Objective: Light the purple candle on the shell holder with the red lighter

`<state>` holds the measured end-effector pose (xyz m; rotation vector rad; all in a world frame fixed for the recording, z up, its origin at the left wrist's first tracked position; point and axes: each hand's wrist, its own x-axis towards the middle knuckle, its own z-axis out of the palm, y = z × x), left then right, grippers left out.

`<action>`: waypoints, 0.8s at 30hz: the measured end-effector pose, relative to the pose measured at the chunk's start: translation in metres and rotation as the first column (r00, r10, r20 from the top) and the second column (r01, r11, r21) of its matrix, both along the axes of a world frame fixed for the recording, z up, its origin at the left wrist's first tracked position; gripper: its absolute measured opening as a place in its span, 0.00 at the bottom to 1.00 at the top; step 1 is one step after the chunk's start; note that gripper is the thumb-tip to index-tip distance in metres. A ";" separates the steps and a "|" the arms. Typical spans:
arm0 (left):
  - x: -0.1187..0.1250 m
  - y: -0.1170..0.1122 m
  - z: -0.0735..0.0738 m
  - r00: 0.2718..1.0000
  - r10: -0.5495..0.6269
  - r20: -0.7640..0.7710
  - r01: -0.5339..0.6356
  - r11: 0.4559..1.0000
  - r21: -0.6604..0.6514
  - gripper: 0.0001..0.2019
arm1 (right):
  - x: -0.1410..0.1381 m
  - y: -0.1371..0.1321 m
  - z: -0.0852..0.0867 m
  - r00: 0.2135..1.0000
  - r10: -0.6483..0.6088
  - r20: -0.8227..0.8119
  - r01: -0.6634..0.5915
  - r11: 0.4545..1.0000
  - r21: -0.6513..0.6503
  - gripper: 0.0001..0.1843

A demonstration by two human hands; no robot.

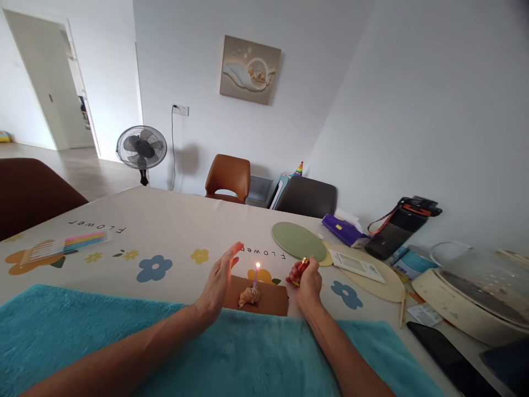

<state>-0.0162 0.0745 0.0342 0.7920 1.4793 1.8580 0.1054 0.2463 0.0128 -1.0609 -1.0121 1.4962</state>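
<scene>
A thin purple candle [255,277] burns with a small flame, standing upright in a brownish lump [249,296] that looks like a shell or a piece of pastry. The lump rests on a flat brown cardboard piece [273,300]. My left hand [217,284] is held upright beside the candle on its left, fingers straight and palm turned toward the flame, touching nothing. To the right of the cardboard, my right hand [309,278] is closed around a red lighter [303,265] with a metal top. No flame shows at the lighter.
A teal towel [248,353] covers the table's near edge. Packaged coloured candles [76,242] lie at left. On the right are a green round mat [295,240], a purple tissue pack [344,229], a black bottle [397,229], a lidded pot [467,303] and a phone [454,358].
</scene>
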 end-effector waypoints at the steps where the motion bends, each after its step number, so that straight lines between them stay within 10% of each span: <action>1: -0.001 0.000 -0.002 1.000 -0.001 -0.004 0.001 1.000 -0.002 0.26 | 0.000 0.000 0.000 1.000 -0.001 0.002 0.001 1.000 -0.001 0.20; 24: -0.005 0.006 -0.017 1.000 0.023 0.005 -0.023 0.998 0.061 0.27 | 0.002 -0.003 0.004 1.000 -0.007 0.010 0.007 1.000 -0.011 0.22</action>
